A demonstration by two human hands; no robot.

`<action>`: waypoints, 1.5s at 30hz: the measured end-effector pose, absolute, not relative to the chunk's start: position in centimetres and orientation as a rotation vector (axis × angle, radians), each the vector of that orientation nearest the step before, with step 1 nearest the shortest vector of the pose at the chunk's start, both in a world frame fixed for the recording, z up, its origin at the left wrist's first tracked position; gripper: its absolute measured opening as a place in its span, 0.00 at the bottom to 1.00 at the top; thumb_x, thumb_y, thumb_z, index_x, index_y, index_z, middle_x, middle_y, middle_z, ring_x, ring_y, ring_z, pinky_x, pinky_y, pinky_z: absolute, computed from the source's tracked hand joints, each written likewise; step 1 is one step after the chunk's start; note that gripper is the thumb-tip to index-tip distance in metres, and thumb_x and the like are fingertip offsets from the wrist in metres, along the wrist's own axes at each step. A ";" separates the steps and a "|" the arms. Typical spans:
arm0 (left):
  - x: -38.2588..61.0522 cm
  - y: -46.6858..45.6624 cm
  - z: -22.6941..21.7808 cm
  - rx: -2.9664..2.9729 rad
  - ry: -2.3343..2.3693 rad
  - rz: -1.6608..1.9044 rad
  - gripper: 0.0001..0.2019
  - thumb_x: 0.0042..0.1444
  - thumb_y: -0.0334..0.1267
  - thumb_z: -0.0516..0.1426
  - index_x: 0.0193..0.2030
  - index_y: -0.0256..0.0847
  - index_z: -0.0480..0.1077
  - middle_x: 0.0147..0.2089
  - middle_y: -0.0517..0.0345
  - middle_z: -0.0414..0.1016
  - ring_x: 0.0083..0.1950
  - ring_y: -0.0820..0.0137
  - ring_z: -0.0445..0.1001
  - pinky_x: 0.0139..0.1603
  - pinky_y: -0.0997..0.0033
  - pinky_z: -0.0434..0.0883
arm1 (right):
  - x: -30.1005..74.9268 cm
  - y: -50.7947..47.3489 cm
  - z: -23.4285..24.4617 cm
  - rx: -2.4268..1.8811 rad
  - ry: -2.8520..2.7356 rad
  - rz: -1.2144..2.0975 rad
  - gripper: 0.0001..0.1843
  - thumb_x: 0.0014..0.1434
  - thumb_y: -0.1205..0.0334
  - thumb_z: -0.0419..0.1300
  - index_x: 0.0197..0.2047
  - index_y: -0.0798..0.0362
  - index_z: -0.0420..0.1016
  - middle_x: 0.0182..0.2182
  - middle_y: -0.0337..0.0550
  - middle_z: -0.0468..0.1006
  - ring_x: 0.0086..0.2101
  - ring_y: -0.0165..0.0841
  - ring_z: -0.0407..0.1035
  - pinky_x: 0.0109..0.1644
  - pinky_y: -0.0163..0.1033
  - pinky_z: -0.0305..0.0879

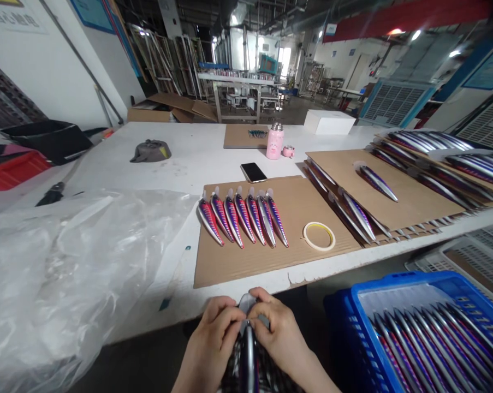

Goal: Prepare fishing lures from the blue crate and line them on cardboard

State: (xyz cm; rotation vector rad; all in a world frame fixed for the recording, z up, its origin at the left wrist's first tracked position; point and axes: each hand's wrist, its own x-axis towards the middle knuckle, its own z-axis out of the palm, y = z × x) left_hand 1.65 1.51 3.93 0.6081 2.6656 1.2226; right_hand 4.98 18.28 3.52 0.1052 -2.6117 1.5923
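A fishing lure (249, 355) with a dark, silvery body points away from me over my lap, at the table's front edge. My left hand (219, 330) is closed, its fingertips pinching at the lure's front end by the clear lip. From the other side my right hand (277, 327) pinches the same end, thumb and forefinger touching near the left fingertips. What lies between the fingertips is too small to make out. Beyond the hands, several red, purple and silver lures (241, 215) lie in a row on a cardboard sheet (238, 265). A roll of tape (319, 236) rests on that sheet.
At right, a blue basket (344, 311) holds several lures. Stacked cardboard sheets (332, 161) with lures between them stand on the table's right side. Clear plastic sheeting (66, 284) covers the left. Farther back are a phone (253, 172), a pink bottle (274, 143) and a white box (328, 122).
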 end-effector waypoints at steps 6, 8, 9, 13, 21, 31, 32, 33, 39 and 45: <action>1.4 1.4 2.7 0.560 2.744 1.215 0.03 0.58 0.37 0.53 0.36 0.46 0.69 0.38 0.61 0.69 0.34 0.69 0.70 0.37 0.70 0.70 | 5.1 18.4 3.3 0.137 -2.555 1.619 0.13 0.53 0.78 0.55 0.31 0.53 0.77 0.46 0.47 0.78 0.53 0.35 0.68 0.52 0.33 0.63; 1.3 1.3 2.6 0.636 2.724 1.217 0.06 0.60 0.38 0.53 0.33 0.47 0.69 0.37 0.61 0.68 0.38 0.68 0.71 0.39 0.70 0.70 | 5.2 18.3 3.3 0.134 -2.540 1.620 0.13 0.54 0.78 0.56 0.31 0.53 0.77 0.43 0.46 0.79 0.53 0.35 0.68 0.52 0.32 0.63; 1.3 1.2 2.6 0.683 2.702 1.228 0.07 0.61 0.38 0.52 0.34 0.47 0.70 0.38 0.61 0.68 0.40 0.68 0.72 0.41 0.70 0.70 | 5.2 18.3 3.2 0.132 -2.530 1.620 0.13 0.54 0.79 0.56 0.31 0.53 0.77 0.42 0.46 0.79 0.53 0.35 0.68 0.51 0.31 0.63; 1.4 1.0 2.4 0.759 2.646 1.266 0.07 0.61 0.36 0.52 0.39 0.50 0.72 0.39 0.61 0.68 0.42 0.69 0.72 0.42 0.72 0.70 | 5.2 18.1 2.9 0.120 -2.489 1.600 0.13 0.53 0.79 0.56 0.30 0.53 0.76 0.40 0.46 0.79 0.52 0.35 0.69 0.50 0.31 0.64; 1.9 1.3 1.9 0.698 2.634 1.343 0.07 0.62 0.37 0.52 0.37 0.48 0.71 0.40 0.61 0.68 0.40 0.71 0.72 0.41 0.73 0.69 | 5.3 18.3 2.3 0.108 -2.499 1.536 0.18 0.53 0.78 0.56 0.45 0.53 0.75 0.54 0.49 0.71 0.55 0.34 0.67 0.57 0.33 0.61; 1.9 1.5 2.6 0.673 2.646 1.341 0.08 0.61 0.37 0.50 0.35 0.46 0.70 0.39 0.60 0.68 0.40 0.70 0.72 0.40 0.73 0.69 | 5.1 19.0 3.4 0.133 -2.570 1.716 0.11 0.53 0.78 0.60 0.32 0.52 0.77 0.49 0.45 0.76 0.53 0.34 0.68 0.53 0.31 0.61; 2.0 1.5 2.7 0.656 2.650 1.344 0.08 0.61 0.37 0.50 0.35 0.46 0.70 0.39 0.60 0.68 0.40 0.69 0.72 0.40 0.73 0.69 | 5.2 19.1 3.5 0.152 -2.559 1.739 0.10 0.54 0.76 0.59 0.33 0.52 0.78 0.48 0.44 0.76 0.52 0.34 0.68 0.53 0.31 0.61; 2.0 1.6 2.9 0.643 2.650 1.343 0.09 0.61 0.38 0.50 0.34 0.46 0.70 0.39 0.60 0.68 0.39 0.69 0.72 0.40 0.73 0.69 | 5.2 19.1 3.5 0.157 -2.544 1.756 0.10 0.56 0.75 0.59 0.34 0.52 0.78 0.47 0.44 0.76 0.51 0.34 0.69 0.52 0.31 0.61; 1.9 1.7 3.0 0.610 2.645 1.316 0.08 0.61 0.39 0.51 0.34 0.47 0.70 0.39 0.61 0.68 0.39 0.69 0.72 0.40 0.73 0.69 | 5.0 18.6 3.3 0.014 -2.516 1.720 0.12 0.52 0.78 0.58 0.30 0.52 0.78 0.44 0.42 0.77 0.47 0.32 0.71 0.50 0.29 0.61; 1.6 1.7 2.7 0.601 2.648 1.298 0.10 0.61 0.40 0.50 0.33 0.46 0.71 0.38 0.60 0.69 0.39 0.68 0.72 0.40 0.72 0.70 | 4.6 17.6 3.4 0.001 -2.598 1.437 0.11 0.52 0.77 0.57 0.27 0.53 0.76 0.41 0.46 0.79 0.47 0.37 0.73 0.47 0.33 0.66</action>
